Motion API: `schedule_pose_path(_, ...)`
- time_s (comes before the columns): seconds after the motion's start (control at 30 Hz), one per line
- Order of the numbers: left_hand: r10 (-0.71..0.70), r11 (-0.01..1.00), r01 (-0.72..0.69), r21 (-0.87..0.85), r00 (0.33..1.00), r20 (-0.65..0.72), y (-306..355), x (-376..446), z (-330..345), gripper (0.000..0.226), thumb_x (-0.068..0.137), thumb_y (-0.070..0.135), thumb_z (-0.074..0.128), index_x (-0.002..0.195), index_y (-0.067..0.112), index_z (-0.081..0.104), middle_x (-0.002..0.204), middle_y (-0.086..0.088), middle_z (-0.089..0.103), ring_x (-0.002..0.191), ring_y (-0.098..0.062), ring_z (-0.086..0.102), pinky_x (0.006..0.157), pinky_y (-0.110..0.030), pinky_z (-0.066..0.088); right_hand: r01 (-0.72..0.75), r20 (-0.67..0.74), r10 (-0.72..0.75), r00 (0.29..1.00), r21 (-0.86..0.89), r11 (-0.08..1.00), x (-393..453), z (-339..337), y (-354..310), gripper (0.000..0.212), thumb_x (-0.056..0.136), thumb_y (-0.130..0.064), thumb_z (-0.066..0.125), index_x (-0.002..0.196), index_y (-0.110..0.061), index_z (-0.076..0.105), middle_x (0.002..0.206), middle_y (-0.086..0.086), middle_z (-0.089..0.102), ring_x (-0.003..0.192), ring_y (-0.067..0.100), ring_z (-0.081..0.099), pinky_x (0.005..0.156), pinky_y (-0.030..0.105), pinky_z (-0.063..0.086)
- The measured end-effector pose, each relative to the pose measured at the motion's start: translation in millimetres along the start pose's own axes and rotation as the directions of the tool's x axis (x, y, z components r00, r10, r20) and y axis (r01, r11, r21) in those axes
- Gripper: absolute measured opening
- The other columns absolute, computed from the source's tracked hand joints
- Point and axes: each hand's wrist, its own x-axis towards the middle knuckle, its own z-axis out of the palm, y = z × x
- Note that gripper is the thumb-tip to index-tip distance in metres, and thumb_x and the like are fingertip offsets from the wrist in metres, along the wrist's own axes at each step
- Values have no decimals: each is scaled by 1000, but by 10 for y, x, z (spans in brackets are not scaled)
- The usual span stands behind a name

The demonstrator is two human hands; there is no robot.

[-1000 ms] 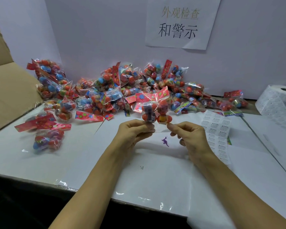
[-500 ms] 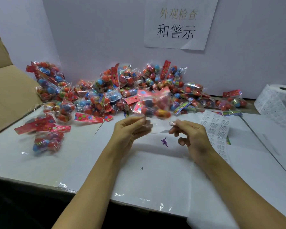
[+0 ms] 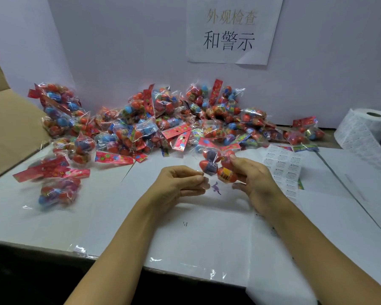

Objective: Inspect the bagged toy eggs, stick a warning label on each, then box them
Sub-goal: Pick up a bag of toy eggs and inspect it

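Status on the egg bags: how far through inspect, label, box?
Early. Done: nothing visibly boxed; the cardboard box shows no bags in the part in view. In hand: one bag of eggs, gripped by the right hand, with the left hand pinching its corner. Left: the big pile of bags, plus labelling from the label sheet and roll.

Even, soft overhead light; glare on bench (image 3: pixel 119 221) film at 6 o'clock; bags (image 3: pixel 57 192) at 9 blurred; wide-angle edge bowing.

A white paper sign (image 3: pixel 233 29) with printed Chinese characters is fixed to the pale wall (image 3: pixel 119 40). A small purple animal-shaped figure (image 3: pixel 216 188) is seen lying on the white tabletop (image 3: pixel 97 216).
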Motion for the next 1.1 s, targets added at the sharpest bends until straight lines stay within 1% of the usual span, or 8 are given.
schedule_pose_path(0.1, -22, 1000, 22, 1, 997, -79, -21, 23, 5, 12, 67, 8, 83, 79, 5, 82, 103, -23, 76, 100, -34, 75, 88, -43, 63, 35, -29, -37, 999, -45, 998, 2, -4, 15, 17, 91, -31, 72, 98, -16, 78, 92, 5, 78, 78, 16, 73, 56, 22, 46)
schedule_pose_path(0.23, -1, 1000, 2, 1, 992, -123, -26, 28, -9, 16, 62, 4, 86, 72, -2, 74, 123, -20, 70, 106, -33, 74, 88, -44, 63, 38, -44, -41, 998, -54, 998, 3, 13, 22, 15, 92, -29, 70, 95, -17, 79, 89, 5, 78, 76, 16, 71, 59, 25, 44)
schedule_pose_path(0.33, 14, 999, -19, -43, 992, -123, -17, 33, 7, 23, 68, 3, 87, 67, 7, 64, 125, -23, 67, 107, -38, 72, 87, -45, 62, 8, -33, -8, 999, -24, 1000, 5, -10, 9, 19, 93, -31, 68, 88, -17, 79, 88, 5, 78, 74, 14, 70, 56, 21, 46)
schedule_pose_path(0.43, 15, 989, -26, -145, 997, -76, 16, 45, 42, 26, 77, 21, 85, 93, 10, 68, 116, -22, 71, 103, -37, 71, 88, -44, 61, 3, 18, -1, 1000, -67, 998, 15, -22, 27, 19, 93, -29, 68, 95, -13, 78, 88, 6, 78, 75, 15, 70, 59, 23, 45)
schedule_pose_path(0.57, 9, 994, -21, -111, 994, -110, 31, 49, 73, 56, 86, 37, 79, 121, -4, 66, 115, -23, 73, 95, -33, 71, 93, -46, 58, 5, 96, 6, 995, -122, 993, -3, 9, 69, 18, 88, -31, 75, 94, -15, 80, 90, 8, 77, 77, 17, 70, 59, 25, 46)
schedule_pose_path(0.73, 3, 1000, -6, -31, 995, -95, 12, 13, 77, 21, 82, 27, 79, 88, 6, 81, 91, -16, 76, 77, -28, 74, 68, -35, 61, 0, 158, 32, 987, -196, 981, -6, 7, 92, 11, 90, -29, 73, 94, -22, 80, 97, 7, 78, 86, 20, 70, 59, 28, 48)
schedule_pose_path(0.93, -1, 1000, 0, -7, 997, -81, 8, 19, 60, 11, 83, 19, 80, 89, 10, 81, 91, -15, 77, 86, -29, 75, 70, -36, 61, 10, 180, 35, 983, -240, 971, -36, 34, 86, 48, 77, -61, 73, 94, -16, 79, 94, 9, 77, 81, 22, 71, 61, 35, 50)
schedule_pose_path(1.1, 32, 999, -31, 17, 998, -52, -29, 23, 71, 18, 87, 16, 78, 104, 13, 80, 100, -14, 78, 93, -31, 76, 71, -36, 61, -23, 172, 70, 983, -261, 965, -18, 43, 121, 41, 75, -54, 75, 88, -16, 81, 79, 4, 75, 72, 15, 69, 60, 28, 53)
